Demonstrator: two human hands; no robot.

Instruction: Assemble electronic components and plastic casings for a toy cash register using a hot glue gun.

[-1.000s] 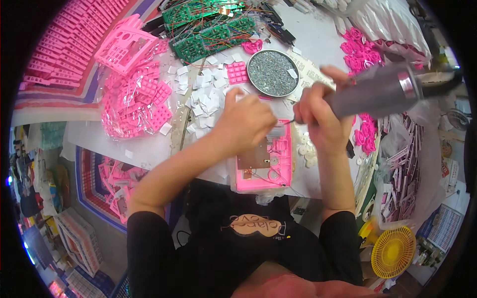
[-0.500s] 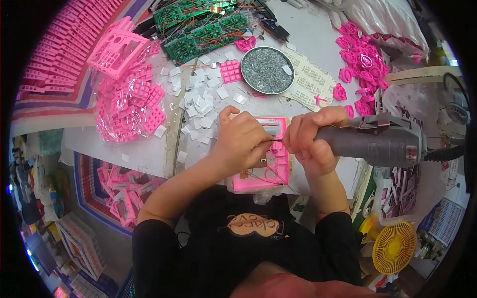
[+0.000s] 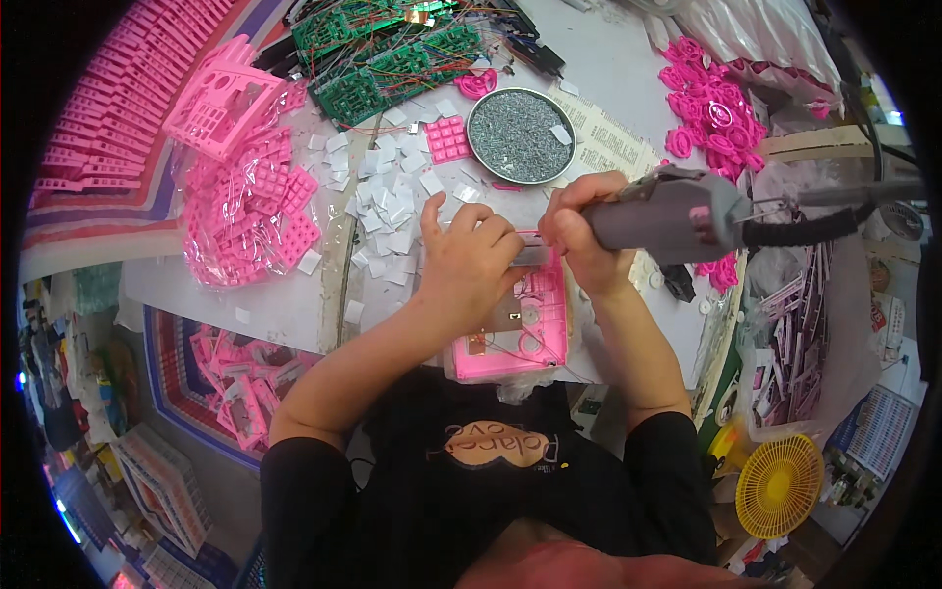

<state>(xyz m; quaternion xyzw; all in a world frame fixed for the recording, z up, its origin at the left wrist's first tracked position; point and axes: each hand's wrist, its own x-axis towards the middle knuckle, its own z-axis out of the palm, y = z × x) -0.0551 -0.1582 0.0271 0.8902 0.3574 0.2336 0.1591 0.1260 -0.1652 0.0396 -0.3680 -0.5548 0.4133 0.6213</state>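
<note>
A pink plastic frame (image 3: 535,339) with a small metal plate in it lies on the table edge in front of me. My left hand (image 3: 469,263) presses down on its upper left part, fingers curled around the tool's tip. My right hand (image 3: 585,236) grips a grey electric screwdriver (image 3: 677,213), held almost level, its bit pointing left onto the frame beside my left fingers. A black cable (image 3: 814,224) runs off the tool's rear to the right.
A round tin of small screws (image 3: 519,135) stands behind the frame. Loose white squares (image 3: 388,211), a bag of pink keypads (image 3: 255,211), green circuit boards (image 3: 383,54) and pink round parts (image 3: 711,103) cover the table. A yellow fan (image 3: 780,486) sits at lower right.
The screwdriver came down from a raised position at the right to lie level over the frame. My left hand shifted onto the frame's upper part by the bit.
</note>
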